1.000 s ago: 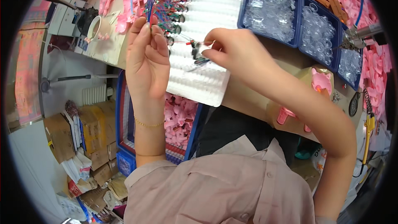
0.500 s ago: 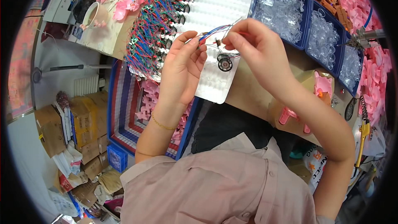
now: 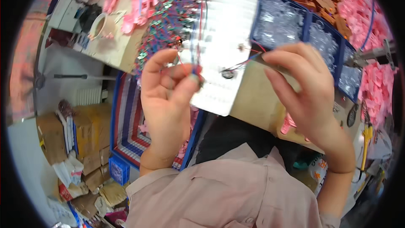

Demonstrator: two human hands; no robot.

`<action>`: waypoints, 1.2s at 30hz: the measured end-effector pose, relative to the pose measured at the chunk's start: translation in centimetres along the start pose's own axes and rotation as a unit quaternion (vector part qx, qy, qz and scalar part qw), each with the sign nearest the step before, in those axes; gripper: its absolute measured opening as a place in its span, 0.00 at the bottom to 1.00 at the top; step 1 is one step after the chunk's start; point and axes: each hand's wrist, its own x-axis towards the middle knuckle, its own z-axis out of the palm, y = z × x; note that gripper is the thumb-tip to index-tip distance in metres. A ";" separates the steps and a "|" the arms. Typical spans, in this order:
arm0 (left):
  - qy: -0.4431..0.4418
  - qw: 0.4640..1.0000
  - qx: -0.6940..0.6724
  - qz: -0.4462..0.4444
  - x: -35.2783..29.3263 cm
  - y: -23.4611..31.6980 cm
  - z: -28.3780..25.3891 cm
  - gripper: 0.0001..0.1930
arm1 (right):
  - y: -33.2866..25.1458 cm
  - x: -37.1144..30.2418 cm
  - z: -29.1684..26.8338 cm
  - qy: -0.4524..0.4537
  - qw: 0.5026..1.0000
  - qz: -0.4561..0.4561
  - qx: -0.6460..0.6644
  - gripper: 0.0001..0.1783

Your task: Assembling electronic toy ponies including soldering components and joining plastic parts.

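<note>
My left hand (image 3: 168, 86) pinches thin blue and red wires (image 3: 195, 55) between thumb and fingers, over the left edge of a white ridged tray (image 3: 223, 97). Blue and red leads (image 3: 247, 61) run to the fingertips of my right hand (image 3: 301, 78), whose thumb stands apart from the fingers. At the other end of those leads a small round black speaker (image 3: 228, 74) is over the tray, along with a small blurred part (image 3: 241, 47). Motion blur hides the exact grip of both hands. Many wired green circuit boards (image 3: 162, 21) lie heaped along the tray's left side.
Blue bins (image 3: 278, 21) of clear plastic parts stand at the right, near brown parts (image 3: 322, 0) and pink parts (image 3: 373, 80). More pink pieces (image 3: 143, 0) lie at the far left. A blue-rimmed striped crate (image 3: 126, 131) stands below the table's left side, near cardboard boxes (image 3: 90, 131).
My hands have moved apart and nearer to me, the right one to the right with the leads. The wires now stretch between them and the tray, and the view has shifted slightly.
</note>
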 end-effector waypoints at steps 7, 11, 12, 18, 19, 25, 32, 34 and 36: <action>-0.238 0.949 0.038 -0.203 -3.4 -4.8 5.9 0.24 | -0.9 -8.6 -0.9 0.128 0.829 0.276 0.469 0.08; -0.260 0.939 0.033 -0.221 -4.0 -6.3 8.1 0.24 | 0.1 -10.4 -3.2 0.116 0.863 0.326 0.367 0.06; -0.243 0.938 -0.017 -0.247 -4.1 -6.5 8.6 0.24 | 0.5 -10.5 -3.4 0.120 0.821 0.344 0.439 0.06; -0.168 0.925 -0.155 -0.304 -4.8 -7.6 10.3 0.25 | 1.7 -12.0 -2.0 0.202 0.707 0.332 0.591 0.07; -0.171 0.912 -0.167 -0.333 -4.8 -7.6 10.1 0.25 | 1.9 -12.3 -2.2 0.165 0.718 0.359 0.573 0.08; -0.175 0.955 -0.018 -0.239 -5.3 -8.2 9.9 0.25 | 1.2 -13.3 -5.4 0.198 0.889 0.306 0.276 0.08; -0.195 0.965 0.132 -0.113 -5.1 -8.2 10.6 0.20 | 3.4 -11.4 -4.9 0.127 0.897 0.259 0.334 0.09; -0.213 0.953 0.199 -0.083 -4.0 -8.3 9.7 0.18 | 3.7 -10.7 -4.5 0.109 0.894 0.263 0.347 0.08; -0.225 0.923 0.300 -0.085 -3.3 -7.8 8.6 0.16 | 4.1 -10.0 -4.2 0.106 0.978 0.095 0.153 0.06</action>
